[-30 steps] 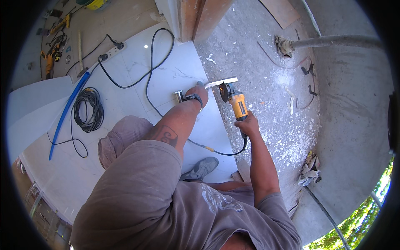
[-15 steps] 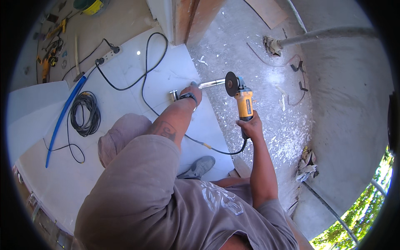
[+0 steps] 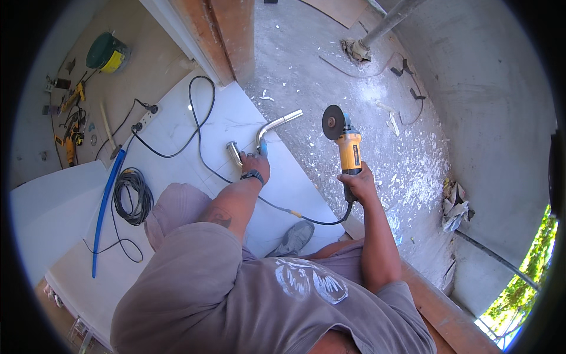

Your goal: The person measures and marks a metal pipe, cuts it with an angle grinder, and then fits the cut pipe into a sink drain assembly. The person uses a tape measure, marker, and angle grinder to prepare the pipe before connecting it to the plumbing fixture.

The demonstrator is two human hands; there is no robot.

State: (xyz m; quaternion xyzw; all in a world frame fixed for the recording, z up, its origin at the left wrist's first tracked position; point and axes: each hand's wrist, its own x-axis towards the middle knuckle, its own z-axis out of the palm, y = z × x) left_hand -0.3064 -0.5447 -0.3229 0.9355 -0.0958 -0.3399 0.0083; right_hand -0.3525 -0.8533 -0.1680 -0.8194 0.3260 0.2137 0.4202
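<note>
My left hand [image 3: 256,167] is closed round the bend of a shiny chrome drain pipe [image 3: 279,123]. One straight end points up and right over the floor edge. The other, flanged end shows left of my fingers, which hide the middle. In my right hand [image 3: 359,183] is a yellow and black angle grinder [image 3: 349,150], gripped by its body and held upright. Its dark cutting disc [image 3: 333,121] faces the pipe but stands apart from it. The grinder's black cord [image 3: 321,222] runs from its lower end across the white tiles.
A power strip [image 3: 144,121] with plugs lies on the tiles. A coiled black cable [image 3: 132,196] and blue tube [image 3: 107,206] lie at left. Beyond are a green bucket [image 3: 107,52] and power tools [image 3: 73,135]. White chips litter the concrete floor [image 3: 389,194] at right.
My left hand has drawn the pipe back from the disc, and its bend now shows. The grinder stays upright in my right hand. The view has shifted.
</note>
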